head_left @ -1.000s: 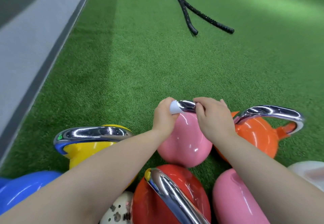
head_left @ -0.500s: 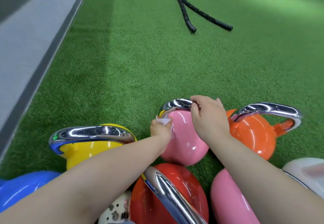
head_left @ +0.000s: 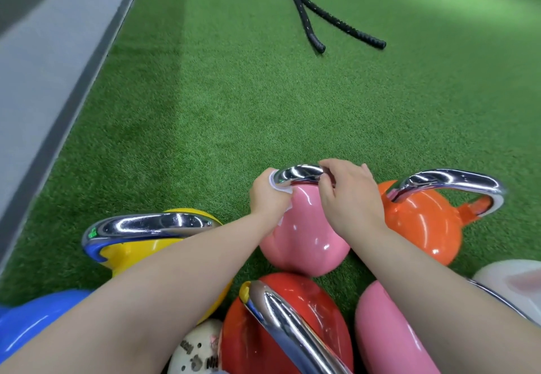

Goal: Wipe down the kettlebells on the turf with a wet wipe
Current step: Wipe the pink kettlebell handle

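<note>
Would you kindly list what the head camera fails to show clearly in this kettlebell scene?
- Wet wipe: mostly hidden inside the left hand; only a white edge shows.
- Handle of the pink kettlebell: its right end is covered by the right hand.
- Blue kettlebell: cut off by the left edge and by the forearm.
- Print on the white ball: too small.

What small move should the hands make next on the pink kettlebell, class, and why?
Probably slide the wet wipe rightward along the chrome handle. The left hand holds the wipe wrapped at the handle's left end, while the right hand grips its right part, steadying the pink kettlebell. The stretch of handle between them shows bare.
</note>
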The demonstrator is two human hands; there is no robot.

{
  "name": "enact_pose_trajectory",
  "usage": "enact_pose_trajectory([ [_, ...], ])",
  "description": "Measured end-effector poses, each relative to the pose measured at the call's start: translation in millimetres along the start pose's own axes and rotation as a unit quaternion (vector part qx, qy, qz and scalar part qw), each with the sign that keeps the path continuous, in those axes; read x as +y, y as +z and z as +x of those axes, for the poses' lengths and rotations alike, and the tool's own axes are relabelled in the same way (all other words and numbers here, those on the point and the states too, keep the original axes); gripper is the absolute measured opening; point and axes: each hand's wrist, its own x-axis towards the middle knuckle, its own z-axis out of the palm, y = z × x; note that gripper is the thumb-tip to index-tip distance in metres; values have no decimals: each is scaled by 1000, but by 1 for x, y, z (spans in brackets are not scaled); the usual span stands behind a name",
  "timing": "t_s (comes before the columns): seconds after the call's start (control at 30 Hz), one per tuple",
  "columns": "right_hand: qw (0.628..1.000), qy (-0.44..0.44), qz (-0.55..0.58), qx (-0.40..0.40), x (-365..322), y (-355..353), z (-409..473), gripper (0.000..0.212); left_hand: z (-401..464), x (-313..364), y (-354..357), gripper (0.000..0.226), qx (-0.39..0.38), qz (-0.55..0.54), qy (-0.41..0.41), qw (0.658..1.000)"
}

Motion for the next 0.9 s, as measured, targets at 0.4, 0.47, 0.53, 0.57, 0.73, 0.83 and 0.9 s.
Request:
enact_pose_trajectory([
  [0.4, 996, 16, 92, -5, 7, -11, -5, 50, -2, 59, 5, 4, -106, 494, 332, 796],
  [0.47, 990, 61, 126, 34, 14, -12, -7, 47, -7, 71, 12, 15, -125, 528, 342, 768],
  [0.53, 980, 117, 150, 56, 20, -7, -7, 48, -13, 81, 22, 18, -141, 558, 346, 741],
  [0.57, 970, 155, 174, 65, 24, -4, -7, 48, -17, 85, 28, 16, -152, 571, 347, 728],
  [0.73, 902, 301, 287, 115, 41, -4, -8, 46, -29, 91, 60, 16, -187, 591, 368, 693],
  [0.83, 930, 241, 247, 128, 46, -14, -12, 48, -27, 90, 62, 32, -183, 585, 381, 692],
  [0.9, 946, 189, 226, 135, 47, -19, -10, 50, -29, 90, 58, 57, -180, 582, 388, 691],
])
